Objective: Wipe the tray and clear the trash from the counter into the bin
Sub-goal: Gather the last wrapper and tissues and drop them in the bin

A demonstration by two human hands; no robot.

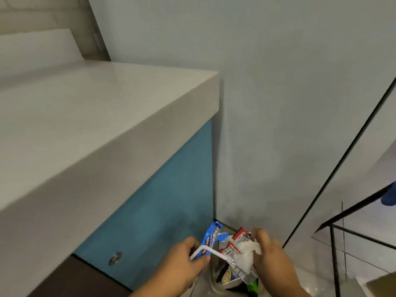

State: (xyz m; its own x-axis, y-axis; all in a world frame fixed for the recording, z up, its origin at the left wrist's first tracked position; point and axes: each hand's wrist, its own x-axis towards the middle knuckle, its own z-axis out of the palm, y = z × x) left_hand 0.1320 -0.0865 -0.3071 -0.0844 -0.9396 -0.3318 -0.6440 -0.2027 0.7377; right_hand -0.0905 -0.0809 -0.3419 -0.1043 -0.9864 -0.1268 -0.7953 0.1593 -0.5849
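Both hands low over the bin (213, 282), down beside the desk (85, 116). Left hand (186, 264), fingers clamped on a blue wrapper (211, 236) and a bent straw (212, 251). Right hand (272, 256), fingers curled tight round a red wrapper (242, 235) and a crumpled tissue (246, 257). More trash lies inside the bin, tucked between desk and wall (278, 103)

I'm holding both forearms forward and down. My left grip (188, 261) is curling round a blue wrapper (211, 237) and a white straw (214, 252); my right grip (271, 257) is pinching crumpled tissue (246, 258) and a red wrapper (241, 234).
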